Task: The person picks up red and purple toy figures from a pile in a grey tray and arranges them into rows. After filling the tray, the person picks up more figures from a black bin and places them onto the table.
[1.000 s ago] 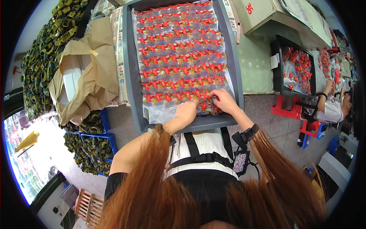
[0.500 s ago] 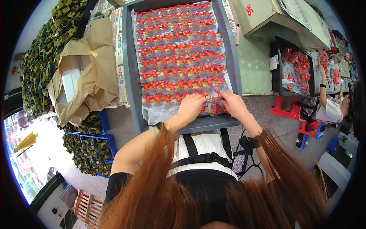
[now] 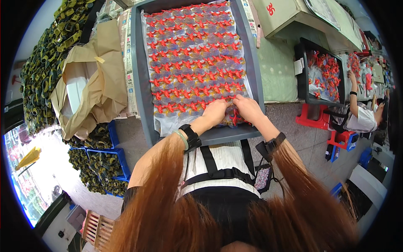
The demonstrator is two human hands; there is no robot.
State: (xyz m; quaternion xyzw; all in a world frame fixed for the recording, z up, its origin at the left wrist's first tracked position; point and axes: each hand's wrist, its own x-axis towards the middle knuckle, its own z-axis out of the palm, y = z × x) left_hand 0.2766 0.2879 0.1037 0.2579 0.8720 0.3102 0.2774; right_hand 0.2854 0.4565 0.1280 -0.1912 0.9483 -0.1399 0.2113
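With the left hand (image 3: 215,112) and right hand (image 3: 248,108) curled over red pieces (image 3: 235,116) at the grey tray's (image 3: 140,84) near edge, grip unclear, each piece is best aligned with its row.

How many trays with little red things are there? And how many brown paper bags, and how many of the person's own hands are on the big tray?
Trays of red pieces: 2, the grey tray and the black tray; any farther right are too small to tell
brown paper bag: 1
Hands on the grey tray: 2, the left hand and the right hand
Total: 5
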